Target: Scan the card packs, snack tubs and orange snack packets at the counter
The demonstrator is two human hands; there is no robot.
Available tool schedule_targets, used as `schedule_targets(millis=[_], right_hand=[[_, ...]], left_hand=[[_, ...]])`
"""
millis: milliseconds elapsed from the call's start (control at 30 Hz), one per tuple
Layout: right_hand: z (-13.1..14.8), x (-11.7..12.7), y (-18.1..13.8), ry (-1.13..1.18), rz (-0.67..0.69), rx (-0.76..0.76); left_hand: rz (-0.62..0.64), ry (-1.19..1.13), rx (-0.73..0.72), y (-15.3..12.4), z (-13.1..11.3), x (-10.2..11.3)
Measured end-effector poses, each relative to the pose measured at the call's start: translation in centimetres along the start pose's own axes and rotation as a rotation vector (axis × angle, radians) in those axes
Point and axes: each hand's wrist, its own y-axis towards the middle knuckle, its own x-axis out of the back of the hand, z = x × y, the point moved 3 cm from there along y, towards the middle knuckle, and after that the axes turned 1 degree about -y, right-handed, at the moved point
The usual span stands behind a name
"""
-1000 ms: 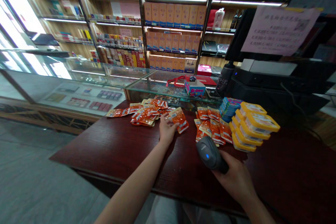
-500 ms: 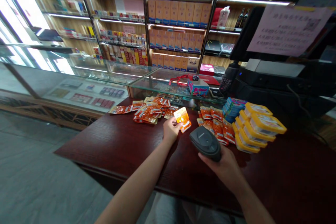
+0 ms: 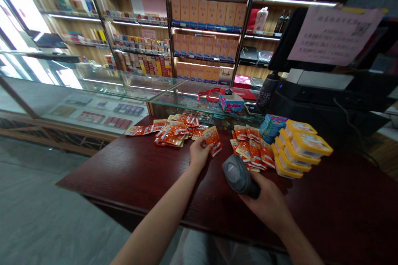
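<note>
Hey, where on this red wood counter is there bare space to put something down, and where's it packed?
Bare wood lies on the counter from its near left edge up to the left hand, and at the right beyond the yellow-lidded tubs. It is crowded along the back: the loose orange packets, the laid-out orange packets and the tubs. The right hand holds a scanner.

On a dark red counter [image 3: 130, 174], the left hand [image 3: 199, 154] pinches an orange snack packet [image 3: 213, 138] while the right hand [image 3: 268, 203] grips a grey barcode scanner [image 3: 236, 174], between a loose packet heap [image 3: 174, 131] and stacked yellow-lidded tubs [image 3: 300, 149].
</note>
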Motion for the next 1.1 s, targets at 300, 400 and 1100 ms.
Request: schedule_targets(millis=[300,400,1100], right_hand=[[-5.0,-1.8,-2.8,-0.376,-0.086,0.157],[-5.2,-1.9,-2.8,-0.370,-0.136,0.163],[-4.7,-1.7,-2.5,-0.316,-0.079,0.093]], left_hand=[[-0.029,-0.072,0.041,0.5,0.2,0.5],[-0.072,-0.082,0.079,0.7,-0.4,0.5],[0.416,-0.395,0.569,-1.1,-4.3,-16.3]])
